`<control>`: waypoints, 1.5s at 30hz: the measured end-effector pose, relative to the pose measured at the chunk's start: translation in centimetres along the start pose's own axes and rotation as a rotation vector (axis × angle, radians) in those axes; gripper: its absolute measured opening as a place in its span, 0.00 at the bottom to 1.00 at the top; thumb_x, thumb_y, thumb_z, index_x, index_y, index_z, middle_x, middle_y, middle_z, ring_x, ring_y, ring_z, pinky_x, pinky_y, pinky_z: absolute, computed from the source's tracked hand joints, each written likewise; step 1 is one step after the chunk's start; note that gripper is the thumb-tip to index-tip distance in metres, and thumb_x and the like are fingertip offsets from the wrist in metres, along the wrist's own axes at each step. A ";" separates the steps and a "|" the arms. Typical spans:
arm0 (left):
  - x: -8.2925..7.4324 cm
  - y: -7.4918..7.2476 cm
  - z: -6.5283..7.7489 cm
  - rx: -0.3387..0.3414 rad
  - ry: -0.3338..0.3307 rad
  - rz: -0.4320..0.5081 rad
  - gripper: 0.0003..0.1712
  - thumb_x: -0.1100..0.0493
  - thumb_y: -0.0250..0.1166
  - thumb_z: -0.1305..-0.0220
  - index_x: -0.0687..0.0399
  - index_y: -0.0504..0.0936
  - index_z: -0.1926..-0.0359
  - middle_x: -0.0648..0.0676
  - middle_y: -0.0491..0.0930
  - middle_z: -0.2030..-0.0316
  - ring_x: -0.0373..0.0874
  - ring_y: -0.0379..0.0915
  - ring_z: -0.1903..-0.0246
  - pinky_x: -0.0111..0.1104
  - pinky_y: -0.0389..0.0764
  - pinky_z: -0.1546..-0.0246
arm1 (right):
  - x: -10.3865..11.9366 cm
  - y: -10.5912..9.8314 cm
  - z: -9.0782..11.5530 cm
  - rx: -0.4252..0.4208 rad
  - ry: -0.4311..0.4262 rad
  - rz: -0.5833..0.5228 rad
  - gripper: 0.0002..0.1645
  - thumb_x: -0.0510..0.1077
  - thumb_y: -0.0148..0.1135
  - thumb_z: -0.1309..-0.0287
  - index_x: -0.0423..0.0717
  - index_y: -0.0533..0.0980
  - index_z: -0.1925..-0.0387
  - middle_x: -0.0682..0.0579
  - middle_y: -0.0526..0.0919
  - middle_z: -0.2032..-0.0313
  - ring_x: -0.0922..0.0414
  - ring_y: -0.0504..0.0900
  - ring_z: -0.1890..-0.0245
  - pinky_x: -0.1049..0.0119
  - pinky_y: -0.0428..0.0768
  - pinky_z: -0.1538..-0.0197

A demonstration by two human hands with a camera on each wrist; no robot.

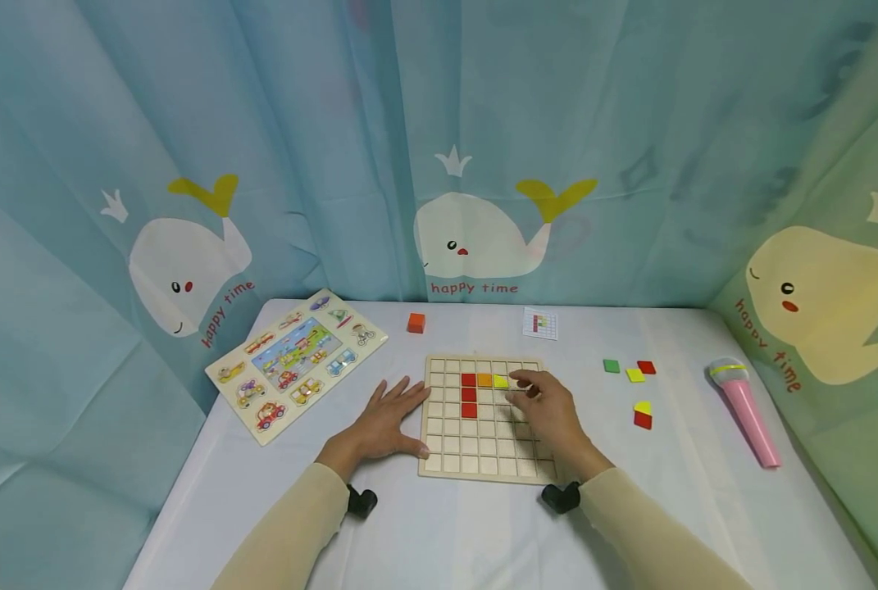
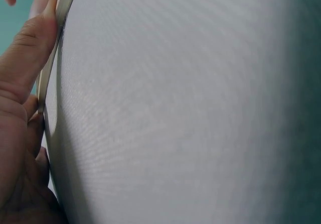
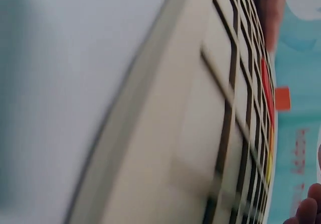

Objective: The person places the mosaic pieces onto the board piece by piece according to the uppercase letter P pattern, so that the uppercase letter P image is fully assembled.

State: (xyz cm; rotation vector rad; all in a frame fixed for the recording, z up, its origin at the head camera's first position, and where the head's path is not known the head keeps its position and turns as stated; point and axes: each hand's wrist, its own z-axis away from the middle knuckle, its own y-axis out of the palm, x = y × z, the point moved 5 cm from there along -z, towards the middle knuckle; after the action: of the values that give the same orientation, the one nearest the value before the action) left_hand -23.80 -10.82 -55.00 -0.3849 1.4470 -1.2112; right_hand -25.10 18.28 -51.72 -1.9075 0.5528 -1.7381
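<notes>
A wooden grid board (image 1: 453, 467) lies on the white table. Red tiles (image 1: 469, 395) form a short column in it, with an orange tile (image 1: 485, 380) and a yellow tile (image 1: 501, 381) along the top of that column. My left hand (image 1: 383, 422) lies spread at the board's left side, its thumb (image 2: 37, 38) touching the edge. Over the board's right part hovers my right hand (image 1: 552, 410), thumb and index finger parted just right of the yellow tile. Nothing shows between these fingertips. The right wrist view catches only some fingers (image 3: 308, 211) at its edge.
Right of the board lie loose tiles: a green one (image 1: 611, 365), plus yellow and red pieces (image 1: 643, 419). A pink toy microphone (image 1: 752, 422) is farther right. Behind are an orange block (image 1: 416, 323) and a pattern card (image 1: 540, 323). A vehicle puzzle (image 1: 298, 365) lies left.
</notes>
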 end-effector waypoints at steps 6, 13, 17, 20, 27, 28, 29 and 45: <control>0.0 0.1 -0.1 0.004 -0.004 0.004 0.64 0.33 0.80 0.49 0.42 0.58 0.16 0.45 0.53 0.16 0.48 0.36 0.15 0.48 0.29 0.15 | -2.7 -3.9 0.6 -0.049 0.038 0.064 0.22 0.43 0.66 0.28 0.44 0.80 0.36 0.42 0.81 0.44 0.50 0.75 0.50 0.64 0.78 0.56; 0.1 0.2 -0.1 0.006 -0.006 0.000 0.65 0.32 0.79 0.49 0.42 0.58 0.16 0.45 0.53 0.16 0.48 0.35 0.15 0.48 0.29 0.15 | -5.9 -8.5 1.8 -0.114 0.043 0.105 0.24 0.45 0.68 0.29 0.43 0.80 0.36 0.40 0.81 0.42 0.51 0.74 0.49 0.67 0.74 0.53; 0.0 0.1 -0.2 0.008 -0.007 0.006 0.65 0.32 0.80 0.49 0.42 0.58 0.16 0.45 0.53 0.16 0.48 0.35 0.15 0.48 0.29 0.15 | -7.5 -10.9 2.8 -0.125 0.053 0.126 0.25 0.48 0.68 0.29 0.42 0.79 0.35 0.39 0.80 0.42 0.57 0.72 0.50 0.74 0.73 0.57; 0.0 0.1 -0.2 0.011 -0.006 0.006 0.65 0.32 0.80 0.49 0.42 0.58 0.16 0.45 0.53 0.16 0.48 0.35 0.15 0.48 0.29 0.15 | -8.7 -12.7 3.5 -0.135 0.067 0.144 0.26 0.49 0.68 0.29 0.41 0.80 0.35 0.38 0.80 0.42 0.60 0.70 0.52 0.78 0.72 0.61; 0.1 0.2 -0.2 0.006 -0.003 0.002 0.65 0.32 0.79 0.49 0.42 0.58 0.16 0.45 0.53 0.16 0.48 0.35 0.15 0.48 0.29 0.15 | -11.6 -15.2 4.7 -0.051 0.193 0.191 0.31 0.53 0.63 0.26 0.38 0.74 0.31 0.32 0.74 0.37 0.43 0.71 0.45 0.67 0.75 0.59; 0.1 0.2 -0.2 0.006 -0.003 0.001 0.65 0.32 0.79 0.49 0.42 0.58 0.16 0.45 0.53 0.16 0.48 0.35 0.15 0.48 0.29 0.15 | -12.0 -15.3 4.9 -0.026 0.216 0.198 0.32 0.53 0.62 0.25 0.38 0.73 0.30 0.31 0.73 0.36 0.39 0.70 0.43 0.61 0.79 0.56; 0.1 0.2 -0.2 0.006 -0.003 0.000 0.65 0.32 0.79 0.49 0.42 0.58 0.16 0.45 0.53 0.16 0.48 0.35 0.15 0.48 0.28 0.15 | -12.3 -15.3 5.0 -0.003 0.234 0.200 0.32 0.52 0.61 0.24 0.37 0.72 0.29 0.29 0.71 0.35 0.35 0.69 0.41 0.54 0.80 0.52; 0.2 0.2 -0.1 0.003 -0.008 0.002 0.65 0.32 0.80 0.50 0.42 0.58 0.16 0.45 0.53 0.16 0.48 0.35 0.15 0.48 0.28 0.15 | -13.4 -15.4 4.9 0.057 0.232 0.253 0.30 0.45 0.66 0.29 0.27 0.72 0.36 0.23 0.71 0.39 0.29 0.70 0.42 0.28 0.72 0.39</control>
State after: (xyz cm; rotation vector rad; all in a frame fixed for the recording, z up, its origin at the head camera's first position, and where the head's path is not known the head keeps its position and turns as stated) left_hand -23.89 -10.88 -55.33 -0.3866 1.4381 -1.2087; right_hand -22.09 39.01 -53.37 -1.5324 0.7846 -1.7946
